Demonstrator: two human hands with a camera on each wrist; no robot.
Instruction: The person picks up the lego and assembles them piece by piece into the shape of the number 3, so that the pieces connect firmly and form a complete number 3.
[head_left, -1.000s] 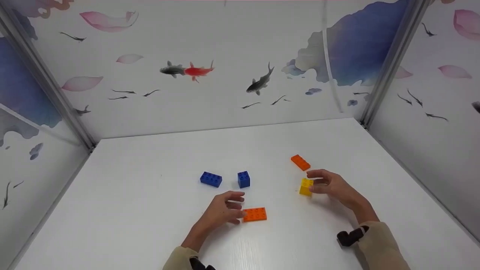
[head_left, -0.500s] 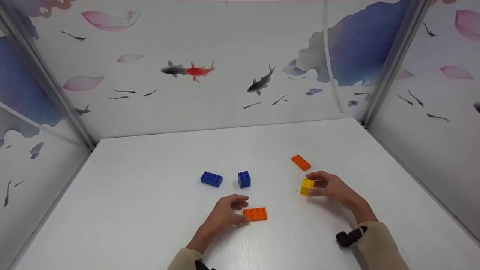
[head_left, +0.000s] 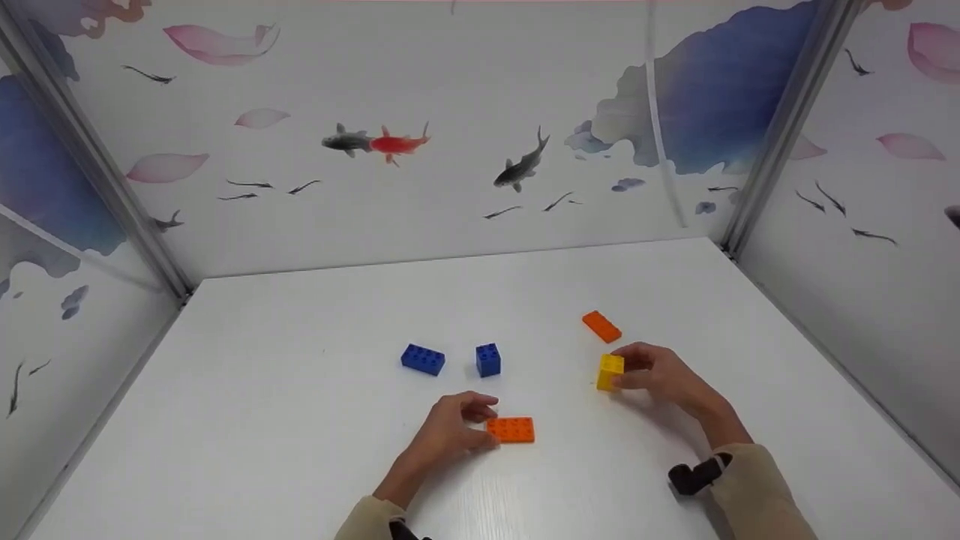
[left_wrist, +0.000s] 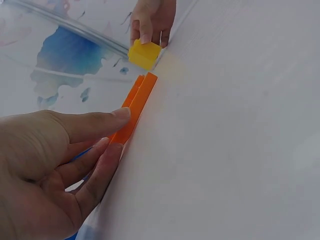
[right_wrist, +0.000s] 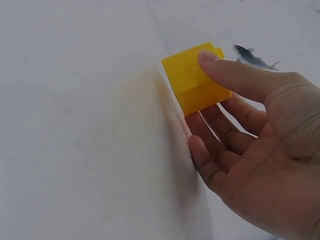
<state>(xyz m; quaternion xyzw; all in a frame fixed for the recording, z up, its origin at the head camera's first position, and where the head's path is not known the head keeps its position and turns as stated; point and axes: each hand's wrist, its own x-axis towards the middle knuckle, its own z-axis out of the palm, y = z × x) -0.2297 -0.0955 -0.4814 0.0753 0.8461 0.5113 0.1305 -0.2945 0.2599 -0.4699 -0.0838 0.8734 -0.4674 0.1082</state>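
My left hand (head_left: 450,429) pinches the left end of a flat orange toy brick (head_left: 512,430) near the front of the table. In the left wrist view, the thumb lies along one edge of this orange brick (left_wrist: 137,107) and the fingers along the other. To the right, my right hand (head_left: 667,375) holds a yellow toy brick (head_left: 610,372) between thumb and fingers. The right wrist view has the thumb across a face of the yellow brick (right_wrist: 187,75), with the fingertips partly hidden behind it.
Two blue toy bricks, a longer one (head_left: 423,359) and a square one (head_left: 487,360), lie beyond my left hand. A second flat orange brick (head_left: 601,326) lies behind the yellow one. Patterned panels (head_left: 450,217) enclose the white table (head_left: 300,420).
My left hand has shifted right, its thumb coming to the near edge of the orange brick, and grips it. My right fingers have closed on the yellow brick, which has turned and moved slightly.
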